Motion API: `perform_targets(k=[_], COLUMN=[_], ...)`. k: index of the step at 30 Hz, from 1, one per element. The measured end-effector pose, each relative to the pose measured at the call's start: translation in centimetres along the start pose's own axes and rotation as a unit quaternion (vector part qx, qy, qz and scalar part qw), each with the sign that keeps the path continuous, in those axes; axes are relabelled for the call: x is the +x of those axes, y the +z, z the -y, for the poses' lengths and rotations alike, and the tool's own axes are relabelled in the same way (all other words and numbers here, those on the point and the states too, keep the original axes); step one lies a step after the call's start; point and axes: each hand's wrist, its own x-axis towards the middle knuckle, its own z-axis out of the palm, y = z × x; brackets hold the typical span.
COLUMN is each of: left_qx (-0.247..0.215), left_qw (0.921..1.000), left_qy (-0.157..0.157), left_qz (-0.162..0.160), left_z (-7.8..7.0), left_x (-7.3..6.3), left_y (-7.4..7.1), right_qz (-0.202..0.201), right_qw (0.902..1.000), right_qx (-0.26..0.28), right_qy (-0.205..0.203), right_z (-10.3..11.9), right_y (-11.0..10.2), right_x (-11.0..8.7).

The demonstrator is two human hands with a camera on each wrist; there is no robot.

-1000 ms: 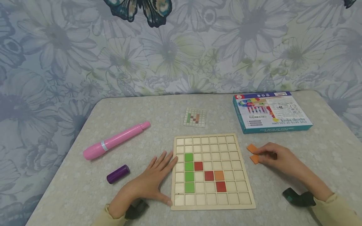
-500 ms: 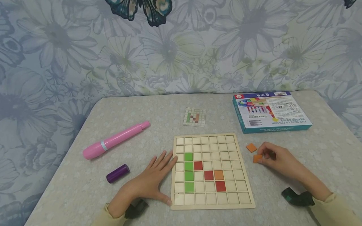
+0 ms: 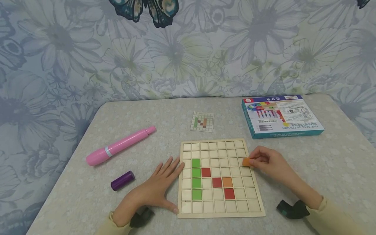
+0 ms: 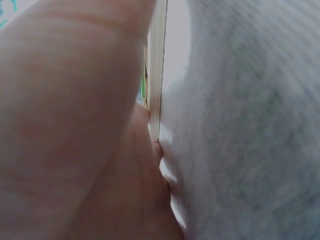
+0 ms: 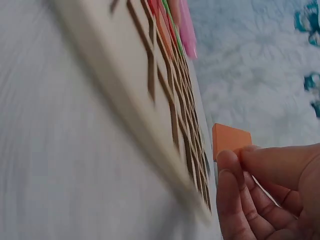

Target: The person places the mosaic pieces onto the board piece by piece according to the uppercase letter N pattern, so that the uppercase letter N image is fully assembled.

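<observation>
A wooden grid board (image 3: 261,213) lies on the table with green tiles (image 3: 196,173), red tiles (image 3: 217,182) and one orange tile (image 3: 227,182) in its squares. My left hand (image 3: 157,186) lies with fingers spread along the board's left edge, thumb at the near corner. In the left wrist view, this hand's skin (image 4: 65,115) fills much of the picture beside the board's edge (image 4: 156,75). My right hand (image 3: 268,161) pinches another orange tile (image 3: 246,162) over the board's right edge. The right wrist view shows that tile (image 5: 231,139) between thumb and fingertips.
A small pattern card (image 3: 202,121) lies behind the board. A flat game box (image 3: 285,117) is at the back right. On the left are a pink wand-shaped object (image 3: 123,145) and a purple cylinder (image 3: 122,180). A floral-patterned backdrop (image 3: 188,58) rises behind the table.
My right hand has picked up an orange tile from the table and moved left to the board's edge. The other loose orange tile is no longer visible. My left hand has stayed put.
</observation>
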Motion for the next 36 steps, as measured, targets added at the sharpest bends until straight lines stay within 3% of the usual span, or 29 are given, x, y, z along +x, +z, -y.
perform_targets(k=[6,13,23,28,32,36], left_qx=[0.003,0.005,0.006,0.007,0.005,0.004], left_qw=[1.0000,1.0000,1.0000,1.0000,1.0000,1.0000], left_qy=[0.005,0.003,0.000,0.000,0.000,0.000], left_qz=[-0.003,-0.001,-0.001,-0.001,0.000,0.002], left_z=[0.0,-0.1,0.0,0.0,-0.1,-0.1], left_x=[0.1,0.0,-0.1,-0.1,-0.1,-0.1], left_y=[0.1,0.0,0.0,-0.2,-0.2,-0.2], right_qz=[0.055,0.051,0.075,0.077,0.083,0.071], right_qw=[0.9980,0.9983,0.9878,0.9834,0.9849,0.9899], right_qx=[0.029,-0.020,-0.092,-0.113,-0.109,-0.100], right_qy=[-0.005,-0.020,-0.102,-0.119,-0.106,-0.072], right_z=[1.4,1.6,1.4,1.6,1.6,1.7], right_y=[3.3,4.6,4.7,4.8,4.7,3.1], right_x=[1.2,1.7,1.7,1.8,1.8,1.7])
